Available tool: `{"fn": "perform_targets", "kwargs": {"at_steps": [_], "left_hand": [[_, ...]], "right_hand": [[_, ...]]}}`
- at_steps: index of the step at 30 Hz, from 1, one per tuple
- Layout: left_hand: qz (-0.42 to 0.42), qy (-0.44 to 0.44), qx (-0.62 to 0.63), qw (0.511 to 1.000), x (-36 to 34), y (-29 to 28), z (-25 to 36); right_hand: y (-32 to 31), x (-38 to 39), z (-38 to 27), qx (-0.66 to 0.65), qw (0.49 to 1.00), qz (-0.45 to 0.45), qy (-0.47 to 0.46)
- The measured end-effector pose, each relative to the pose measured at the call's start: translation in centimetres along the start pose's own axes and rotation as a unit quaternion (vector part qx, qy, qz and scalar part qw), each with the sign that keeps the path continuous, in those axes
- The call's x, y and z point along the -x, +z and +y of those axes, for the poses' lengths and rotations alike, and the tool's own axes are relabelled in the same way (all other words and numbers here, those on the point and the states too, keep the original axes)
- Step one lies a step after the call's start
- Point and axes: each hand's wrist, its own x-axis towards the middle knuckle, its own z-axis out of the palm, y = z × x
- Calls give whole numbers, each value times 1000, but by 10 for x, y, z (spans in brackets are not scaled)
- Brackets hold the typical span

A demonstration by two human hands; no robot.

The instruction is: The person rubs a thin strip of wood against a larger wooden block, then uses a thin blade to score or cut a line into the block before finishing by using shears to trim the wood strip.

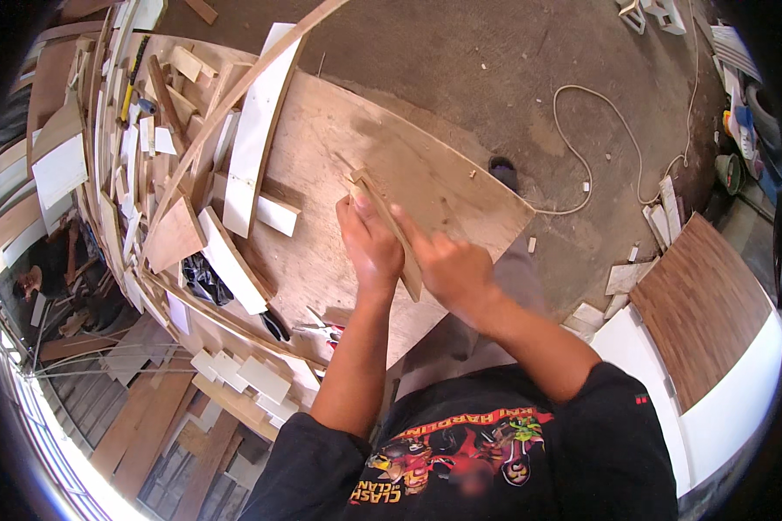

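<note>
My left hand (pixel 372 247) is closed round a narrow wooden strip (pixel 389 213), which is held tilted above a plywood worktop. The thumb lies near the strip's far end. My right hand (pixel 454 271) is at the strip's right side, its index finger reaching along the edge and the other fingers curled in against it. A thin, pale, rod-like piece (pixel 342 160) shows just beyond the far end; what it is I cannot make out. Left of my left forearm, red-handled scissors (pixel 323 328) lie on the plywood worktop (pixel 321 113).
White-faced boards (pixel 256 130) and offcuts pile up on the left, crossed by a long curved strip (pixel 243 87). A yellow-and-black tool (pixel 132 82) lies among them. A cord (pixel 586 161) loops over the floor at right. A brown wood-grain panel (pixel 702 308) rests at lower right.
</note>
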Motion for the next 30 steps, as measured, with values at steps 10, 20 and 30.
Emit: {"fn": "perform_targets", "kwargs": {"at_steps": [10,20,30], "left_hand": [[1,4,3,1000,-3,2,0],[-19,-2,53,998,-6,-2,0],[-8,12,31,999,-3,-2,-7]], "right_hand": [[-3,4,6,21,1000,3,-9],[11,18,17,-13,1000,-1,-16],[8,1,10,4,1000,0,-12]]}}
